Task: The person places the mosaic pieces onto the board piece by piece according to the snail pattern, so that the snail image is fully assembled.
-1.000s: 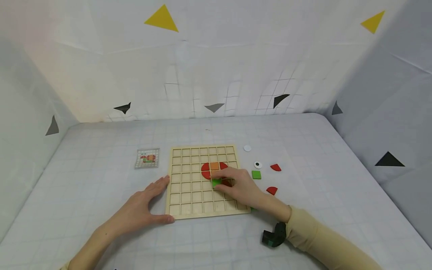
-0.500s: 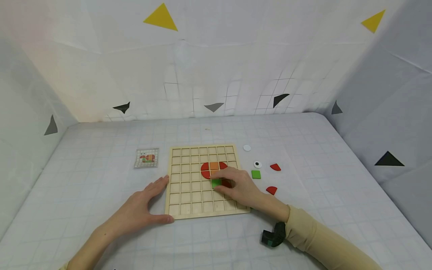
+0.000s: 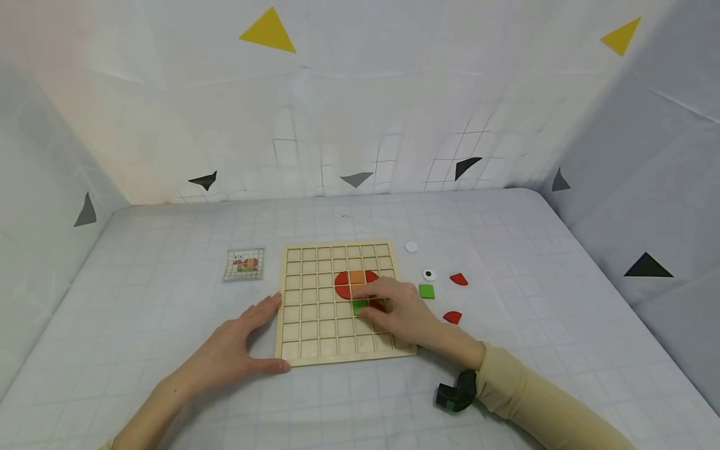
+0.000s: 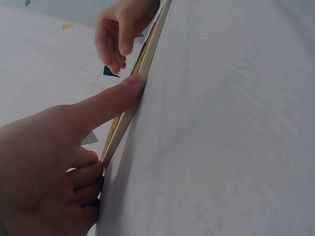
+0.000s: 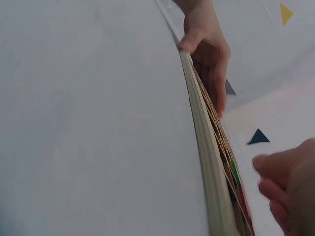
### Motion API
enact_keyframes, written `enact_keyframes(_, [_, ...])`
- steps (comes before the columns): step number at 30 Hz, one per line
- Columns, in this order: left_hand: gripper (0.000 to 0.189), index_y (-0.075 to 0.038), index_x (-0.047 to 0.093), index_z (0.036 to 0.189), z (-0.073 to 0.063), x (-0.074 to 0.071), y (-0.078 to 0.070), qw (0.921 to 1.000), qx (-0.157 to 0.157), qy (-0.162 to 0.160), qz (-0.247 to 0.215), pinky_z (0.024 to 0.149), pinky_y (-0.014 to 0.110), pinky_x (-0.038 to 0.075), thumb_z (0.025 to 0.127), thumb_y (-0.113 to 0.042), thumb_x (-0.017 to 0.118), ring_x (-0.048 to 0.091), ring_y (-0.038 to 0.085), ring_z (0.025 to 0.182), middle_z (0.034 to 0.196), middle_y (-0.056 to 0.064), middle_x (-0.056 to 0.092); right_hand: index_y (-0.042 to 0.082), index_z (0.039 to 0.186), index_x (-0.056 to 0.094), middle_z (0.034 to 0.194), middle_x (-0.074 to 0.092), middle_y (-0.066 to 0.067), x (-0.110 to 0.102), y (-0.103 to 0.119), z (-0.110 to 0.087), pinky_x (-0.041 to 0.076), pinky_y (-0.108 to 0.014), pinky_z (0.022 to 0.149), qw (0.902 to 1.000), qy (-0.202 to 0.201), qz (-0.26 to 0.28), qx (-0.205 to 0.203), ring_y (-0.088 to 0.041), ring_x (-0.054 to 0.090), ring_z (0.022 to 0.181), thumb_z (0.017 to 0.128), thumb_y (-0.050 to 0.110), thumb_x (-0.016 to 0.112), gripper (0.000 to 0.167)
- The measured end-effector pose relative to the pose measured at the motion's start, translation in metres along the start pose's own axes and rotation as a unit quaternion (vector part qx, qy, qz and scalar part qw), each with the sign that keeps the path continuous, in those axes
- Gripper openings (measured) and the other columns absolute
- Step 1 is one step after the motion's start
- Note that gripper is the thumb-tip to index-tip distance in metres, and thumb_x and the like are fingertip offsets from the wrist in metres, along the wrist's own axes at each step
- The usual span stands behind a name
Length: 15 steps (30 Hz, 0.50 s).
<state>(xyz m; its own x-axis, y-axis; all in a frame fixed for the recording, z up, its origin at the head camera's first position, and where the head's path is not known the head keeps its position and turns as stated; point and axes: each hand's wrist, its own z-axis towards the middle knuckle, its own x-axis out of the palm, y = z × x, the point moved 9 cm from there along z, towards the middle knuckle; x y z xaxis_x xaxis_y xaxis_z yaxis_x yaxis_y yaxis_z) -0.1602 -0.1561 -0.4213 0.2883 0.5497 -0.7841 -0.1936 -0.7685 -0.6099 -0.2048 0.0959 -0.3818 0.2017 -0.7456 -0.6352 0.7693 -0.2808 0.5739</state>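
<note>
A wooden grid board (image 3: 310,311) lies mid-table in the head view. My left hand (image 3: 227,351) spans its near-left corner, thumb on the front edge and straight fingers against the left side. Over the board's right half, my right hand (image 3: 402,310) hovers with thumb and index finger apart, on either side of a green square tile (image 3: 359,307) lying in a cell. Behind that tile are orange square tiles (image 3: 357,276) and red quarter-round tiles (image 3: 342,285). Another dark red tile (image 3: 378,304) is partly hidden by the right hand. Both wrist views show the board edge-on.
A small pattern card (image 3: 244,264) lies left of the board. To the right are a white disc (image 3: 412,247), an eye disc (image 3: 429,275), a green square (image 3: 427,291) and two loose red quarter-round pieces (image 3: 459,279). A black device (image 3: 457,394) sits by the right wrist.
Barely any motion shows. The green tile by the right fingertips now looks flat in its cell, and a green bit below the right wrist has gone out of sight. The left hand stays put.
</note>
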Motion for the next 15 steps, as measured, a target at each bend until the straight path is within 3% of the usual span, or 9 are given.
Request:
enact_keyframes(3, [0.114,-0.029,0.028,0.159,0.0,0.001,0.0,1.0,-0.001,0.0,0.0,0.114,0.064,0.026,0.066,-0.071,0.079,0.03,0.038,0.149,0.163,0.001,0.032,0.007,0.11,0.073,0.103,0.075,-0.005,-0.016,-0.002,0.0,0.059,-0.036,0.085,0.9999,-0.012,0.009,0.009,-0.02,0.07,0.097,0.083,0.004,0.079,0.028])
enact_keyframes(6, [0.114,-0.028,0.028,0.159,0.0,0.001,0.0,1.0,-0.002,0.0,0.0,0.114,0.065,0.026,0.066,-0.071,0.079,0.029,0.037,0.149,0.163,0.001,0.031,0.008,0.109,0.074,0.103,0.076,-0.004,-0.035,-0.011,-0.005,0.058,-0.039,0.088,0.9989,-0.017,-0.006,0.044,-0.019,0.071,0.099,0.083,0.004,0.08,0.027])
enact_keyframes(11, [0.114,-0.026,0.03,0.159,0.0,-0.001,-0.002,1.0,0.002,-0.003,0.001,0.114,0.065,0.026,0.066,-0.07,0.08,0.031,0.039,0.148,0.163,0.001,0.032,0.015,0.113,0.074,0.109,0.075,0.004,-0.06,-0.03,-0.026,0.057,-0.042,0.089,0.992,-0.01,-0.046,0.117,-0.013,0.068,0.105,0.083,0.009,0.081,0.031])
enact_keyframes(15, [0.114,-0.025,0.03,0.159,-0.001,-0.002,-0.003,1.0,0.007,-0.004,0.001,0.114,0.065,0.026,0.066,-0.069,0.08,0.031,0.039,0.148,0.163,0.001,0.032,0.017,0.115,0.074,0.112,0.073,0.006,-0.074,-0.044,-0.043,0.056,-0.041,0.09,0.9875,-0.01,-0.059,0.146,-0.013,0.068,0.103,0.083,0.009,0.081,0.034])
